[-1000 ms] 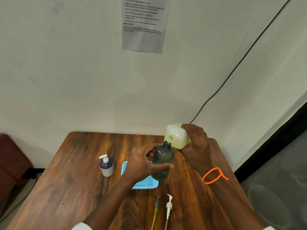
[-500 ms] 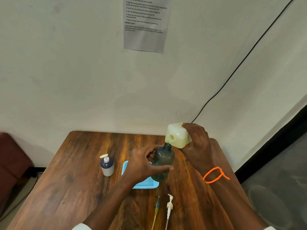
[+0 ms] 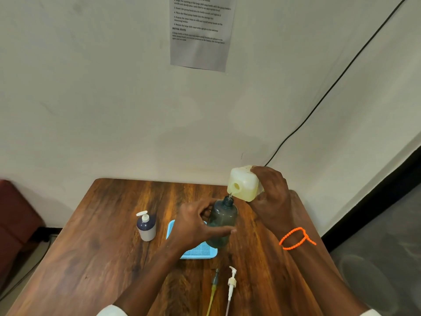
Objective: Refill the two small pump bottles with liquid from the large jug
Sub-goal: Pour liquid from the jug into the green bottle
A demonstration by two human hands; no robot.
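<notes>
My left hand [image 3: 196, 226] grips a dark grey-green pump bottle [image 3: 223, 222] with its top off, held upright above the wooden table [image 3: 95, 258]. My right hand [image 3: 271, 197] holds the pale yellow jug [image 3: 242, 183] tipped on its side, with the spout just over the bottle's open neck. A thin thread of liquid shows between spout and neck. A second small bottle [image 3: 146, 226], white with a dark top and its pump fitted, stands at the left. Two loose pump heads [image 3: 231, 286] lie near the front edge.
A light blue mesh tray [image 3: 200, 252] lies on the table under my left hand. A printed sheet [image 3: 201, 30] hangs on the wall, and a black cable [image 3: 330, 87] runs down the wall to the table's back right corner. An orange band circles my right wrist.
Both hands stay almost where they were. The jug has tipped slightly more, and liquid now shows at its spout.
</notes>
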